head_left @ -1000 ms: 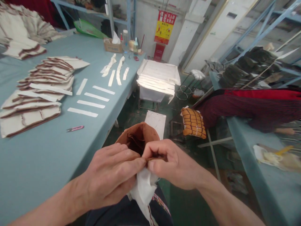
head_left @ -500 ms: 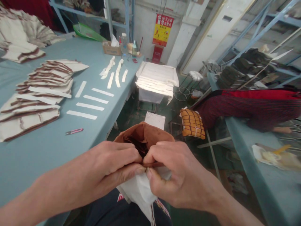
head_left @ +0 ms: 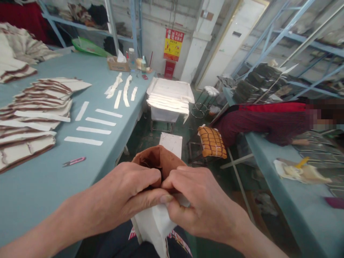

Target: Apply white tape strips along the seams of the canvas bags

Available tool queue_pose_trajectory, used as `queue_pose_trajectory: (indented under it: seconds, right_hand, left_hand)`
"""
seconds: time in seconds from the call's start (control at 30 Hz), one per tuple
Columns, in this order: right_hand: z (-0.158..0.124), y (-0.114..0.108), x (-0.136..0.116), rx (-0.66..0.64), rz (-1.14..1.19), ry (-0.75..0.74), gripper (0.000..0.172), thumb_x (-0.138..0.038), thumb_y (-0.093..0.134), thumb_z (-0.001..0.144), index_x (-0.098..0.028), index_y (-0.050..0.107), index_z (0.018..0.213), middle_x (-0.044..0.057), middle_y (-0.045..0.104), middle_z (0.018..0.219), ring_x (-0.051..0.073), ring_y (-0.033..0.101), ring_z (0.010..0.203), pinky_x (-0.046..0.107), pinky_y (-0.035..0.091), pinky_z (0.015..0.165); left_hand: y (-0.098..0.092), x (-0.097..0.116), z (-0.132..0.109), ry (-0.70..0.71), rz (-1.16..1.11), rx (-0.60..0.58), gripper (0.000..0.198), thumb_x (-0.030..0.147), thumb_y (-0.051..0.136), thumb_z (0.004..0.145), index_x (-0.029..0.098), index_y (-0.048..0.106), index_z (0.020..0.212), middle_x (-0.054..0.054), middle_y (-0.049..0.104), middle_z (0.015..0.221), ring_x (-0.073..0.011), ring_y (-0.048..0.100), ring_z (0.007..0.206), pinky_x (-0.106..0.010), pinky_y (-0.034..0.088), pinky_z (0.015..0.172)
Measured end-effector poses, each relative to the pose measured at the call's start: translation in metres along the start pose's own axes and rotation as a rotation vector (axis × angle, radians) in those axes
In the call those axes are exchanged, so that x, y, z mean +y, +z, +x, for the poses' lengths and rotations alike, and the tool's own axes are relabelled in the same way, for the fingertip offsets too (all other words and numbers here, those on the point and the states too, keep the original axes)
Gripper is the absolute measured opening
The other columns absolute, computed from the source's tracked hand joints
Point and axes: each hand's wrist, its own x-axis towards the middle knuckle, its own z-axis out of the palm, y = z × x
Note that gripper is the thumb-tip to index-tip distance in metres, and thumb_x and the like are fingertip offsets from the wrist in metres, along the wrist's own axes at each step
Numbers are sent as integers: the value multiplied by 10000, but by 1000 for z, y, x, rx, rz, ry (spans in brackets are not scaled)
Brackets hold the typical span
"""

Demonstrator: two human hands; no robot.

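Observation:
A brown-and-white sewn fabric piece (head_left: 170,157) is held over my lap, its brown upper part standing in an open curve and its white part (head_left: 153,224) hanging below. My left hand (head_left: 139,190) pinches the near edge between thumb and bent fingers. Close against it, my right hand (head_left: 193,197) pinches the same edge, and the two thumb tips meet. The bit of edge beneath the fingers is hidden. Left of my hands, pink-handled thread snips (head_left: 74,162) lie on the blue-green table (head_left: 77,186).
White strips (head_left: 94,130) and stacked brown-edged fabric pieces (head_left: 29,143) lie on the left table. Ahead stands a bin topped with white cloth (head_left: 169,98). At right, a co-worker (head_left: 263,122) leans over another table (head_left: 290,200), near a stool with an orange checked cushion (head_left: 212,141).
The view has swung slightly right, so the surroundings sit further left and lower. My thumbs have come together at the fabric edge. Both hands keep their pinch.

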Motion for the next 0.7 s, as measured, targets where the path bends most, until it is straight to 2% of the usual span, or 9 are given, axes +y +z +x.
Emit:
queue_pose_trajectory:
  seconds: [0.07,0.13,0.27,0.33,0.37,0.43,0.5,0.63,0.7]
  right_hand:
    - [-1,3,2,7,15,5,97,-117,613,874,-182,646,811,-2,703,719,134,591,626,275,367,619]
    - [-2,7,4,16,56,1,88,-134,624,891,-187,644,823,-1,710,726,135,600,638,269,365,617]
    - [1,12,5,-3,275,53,89,-165,632,867,-198,589,797,-33,644,708,105,524,593,245,342,575]
    - [5,13,6,-64,453,121,111,-225,616,901,-207,566,803,-44,598,716,101,497,597,241,349,572]
    - [6,14,7,-94,534,151,176,-263,581,949,-212,539,785,-42,569,718,105,489,613,243,357,578]
    - [10,16,10,-129,650,183,342,-324,485,1047,-221,454,722,-38,494,703,114,459,643,250,365,592]
    - [12,19,12,-130,684,179,427,-355,457,1088,-225,395,685,-46,423,683,112,414,636,250,361,594]
    - [11,21,10,-100,530,131,328,-228,522,1031,-213,455,710,-69,423,646,82,367,551,233,311,546]
    - [9,21,7,-60,380,74,284,-171,522,1000,-205,495,720,-52,508,651,81,432,555,231,311,540]
  left_hand:
    - [4,-2,-1,-64,-43,1,491,456,507,1138,175,532,736,62,489,665,-89,418,582,-262,261,549]
    - [10,-7,-3,-121,-190,-19,529,507,529,1118,178,493,704,70,413,638,-90,369,575,-256,244,536]
    - [22,-22,-6,-205,-728,-69,682,743,585,999,201,368,645,81,273,617,-85,255,553,-238,208,483]
    - [29,-28,-7,-234,-926,-54,713,780,653,936,202,364,633,85,268,602,-75,219,540,-229,173,463]
    - [32,-31,-7,-243,-987,-35,721,774,686,917,200,361,627,87,268,596,-70,206,537,-224,156,458]
    - [37,-36,-8,-254,-1054,6,738,756,724,901,198,337,612,89,254,585,-62,184,534,-215,133,455]
    - [40,-40,-9,-259,-1082,32,751,758,730,895,198,321,606,89,249,578,-58,180,531,-207,136,455]
    - [41,-47,-11,-261,-1087,19,754,795,727,868,194,353,605,85,271,569,-57,187,528,-203,144,459]
    - [40,-48,-9,-258,-1075,3,763,811,741,840,194,364,598,85,271,565,-58,181,531,-207,143,463]
